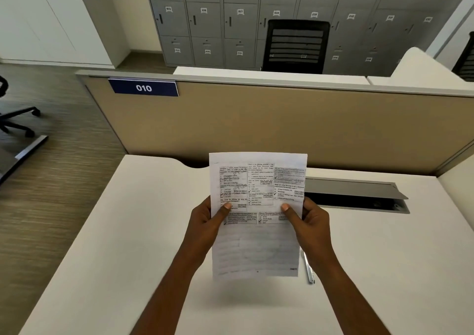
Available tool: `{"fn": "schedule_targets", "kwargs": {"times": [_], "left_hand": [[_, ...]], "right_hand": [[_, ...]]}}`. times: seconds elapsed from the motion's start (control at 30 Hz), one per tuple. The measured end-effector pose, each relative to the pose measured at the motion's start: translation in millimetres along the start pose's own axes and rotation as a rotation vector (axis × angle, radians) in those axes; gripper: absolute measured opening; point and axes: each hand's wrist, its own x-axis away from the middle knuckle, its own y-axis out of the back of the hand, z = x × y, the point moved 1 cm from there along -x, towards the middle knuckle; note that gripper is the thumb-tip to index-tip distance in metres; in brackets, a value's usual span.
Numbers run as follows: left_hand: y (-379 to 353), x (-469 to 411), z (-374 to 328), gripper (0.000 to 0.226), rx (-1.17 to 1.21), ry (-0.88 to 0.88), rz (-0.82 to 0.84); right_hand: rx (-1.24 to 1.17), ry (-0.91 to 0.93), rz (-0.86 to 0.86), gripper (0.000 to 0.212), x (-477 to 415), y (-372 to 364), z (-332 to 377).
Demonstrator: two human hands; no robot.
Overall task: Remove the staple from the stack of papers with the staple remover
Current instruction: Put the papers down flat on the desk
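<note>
I hold the stack of papers (256,245) upright above the white desk (128,232), its printed page facing me. My left hand (207,221) grips its left edge and my right hand (310,221) grips its right edge, thumbs on the front. A small dark mark near the top left corner may be the staple (216,163); it is too small to be sure. A slim metal tool, the staple remover (307,268), lies flat on the desk just right of the papers, partly hidden behind them and my right wrist.
A tan partition (256,121) with a blue "010" sign (143,87) closes off the desk's far side. An open grey cable tray (359,193) sits at the back right. Grey lockers and a black chair (296,44) stand beyond. Another chair base (18,119) is on the floor at left.
</note>
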Motion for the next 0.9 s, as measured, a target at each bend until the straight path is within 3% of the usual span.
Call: {"fn": "schedule_targets", "kwargs": {"times": [0.23,0.33,0.53,0.9], "left_hand": [[-1,3,21,0.025,-0.030,0.060,-0.012],[-3,2,34,0.026,-0.003,0.101,-0.040],[-12,-8,61,0.029,-0.008,0.189,-0.053],[-9,-4,156,0.030,-0.345,0.494,-0.092]], "right_hand": [[-0.040,-0.045,-0.024,0.026,-1,6,-5],[0.071,-0.137,-0.001,0.022,4,13,-25],[0.206,-0.249,-0.120,0.014,14,29,-77],[0.334,-0.472,-0.209,0.018,13,38,-144]]}}
